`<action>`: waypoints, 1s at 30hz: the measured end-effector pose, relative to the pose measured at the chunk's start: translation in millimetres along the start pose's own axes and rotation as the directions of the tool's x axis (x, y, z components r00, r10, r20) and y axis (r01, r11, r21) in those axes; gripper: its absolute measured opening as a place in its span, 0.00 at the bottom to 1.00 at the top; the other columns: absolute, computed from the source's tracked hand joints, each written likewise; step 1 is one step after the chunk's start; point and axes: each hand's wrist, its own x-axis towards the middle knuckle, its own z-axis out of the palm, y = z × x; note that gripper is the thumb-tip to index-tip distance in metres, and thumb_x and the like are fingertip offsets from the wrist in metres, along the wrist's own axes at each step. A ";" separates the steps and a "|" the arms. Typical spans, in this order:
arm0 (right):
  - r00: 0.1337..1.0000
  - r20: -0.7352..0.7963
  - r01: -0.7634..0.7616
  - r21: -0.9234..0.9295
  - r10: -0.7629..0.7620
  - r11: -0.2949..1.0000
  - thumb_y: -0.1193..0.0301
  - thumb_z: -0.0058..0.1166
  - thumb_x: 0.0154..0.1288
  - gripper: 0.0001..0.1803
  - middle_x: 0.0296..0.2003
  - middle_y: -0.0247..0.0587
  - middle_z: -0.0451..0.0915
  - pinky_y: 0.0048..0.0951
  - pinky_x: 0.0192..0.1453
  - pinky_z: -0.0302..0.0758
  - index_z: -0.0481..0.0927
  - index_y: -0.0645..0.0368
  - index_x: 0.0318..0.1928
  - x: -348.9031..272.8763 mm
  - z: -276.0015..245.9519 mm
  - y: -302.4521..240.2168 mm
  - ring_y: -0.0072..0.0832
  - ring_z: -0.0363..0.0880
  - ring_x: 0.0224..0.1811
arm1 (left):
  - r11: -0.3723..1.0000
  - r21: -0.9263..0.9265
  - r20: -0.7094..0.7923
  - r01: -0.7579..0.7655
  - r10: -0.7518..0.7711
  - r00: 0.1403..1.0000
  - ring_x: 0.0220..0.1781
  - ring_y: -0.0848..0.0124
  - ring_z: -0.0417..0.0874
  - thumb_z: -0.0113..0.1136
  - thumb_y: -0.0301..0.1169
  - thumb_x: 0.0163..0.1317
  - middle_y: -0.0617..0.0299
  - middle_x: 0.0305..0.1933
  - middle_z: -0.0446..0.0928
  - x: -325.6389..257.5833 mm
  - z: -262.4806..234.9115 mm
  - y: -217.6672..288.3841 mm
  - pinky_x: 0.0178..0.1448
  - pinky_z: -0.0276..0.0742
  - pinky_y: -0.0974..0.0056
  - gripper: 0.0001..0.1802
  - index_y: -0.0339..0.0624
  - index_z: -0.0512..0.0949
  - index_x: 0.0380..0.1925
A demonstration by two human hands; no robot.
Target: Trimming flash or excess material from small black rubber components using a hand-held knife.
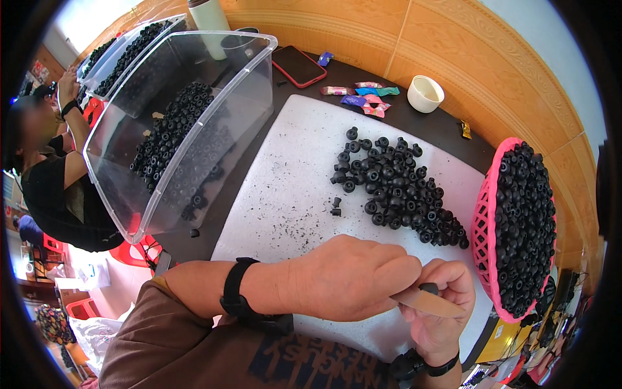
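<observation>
My left hand (353,275) is closed in a fist around the hidden handle end of a flat blade (433,303), likely a knife. The blade points right, across the palm of my right hand (447,305). In the fingers of that right hand is a small black rubber-like piece (428,288), touching or close to the blade's upper edge. Beyond my hands, a heap of round black pieces with holes (395,185) lies on a white foam board (259,214). Two loose black pieces (335,207) lie left of the heap, among dark crumbs.
A pink basket (481,240) full of black pieces stands right. To the left is a clear plastic bin (253,91), partly filled with them. Behind lie a phone (299,66), wrapped sweets (369,100) and a cream cup (425,94). Another person (65,188) sits far left.
</observation>
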 end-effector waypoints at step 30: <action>0.994 0.102 -0.034 0.079 0.026 0.996 0.76 0.58 0.54 0.10 0.26 0.41 0.74 0.17 0.28 0.68 0.69 0.64 0.33 4.2 -1.9 2.6 0.19 0.70 0.24 | 0.694 -0.625 0.155 0.359 -0.341 0.927 0.26 0.83 0.61 0.46 0.33 0.64 0.70 0.23 0.64 1.5 -8.5 -1.3 0.29 0.60 0.74 0.09 0.38 0.68 0.38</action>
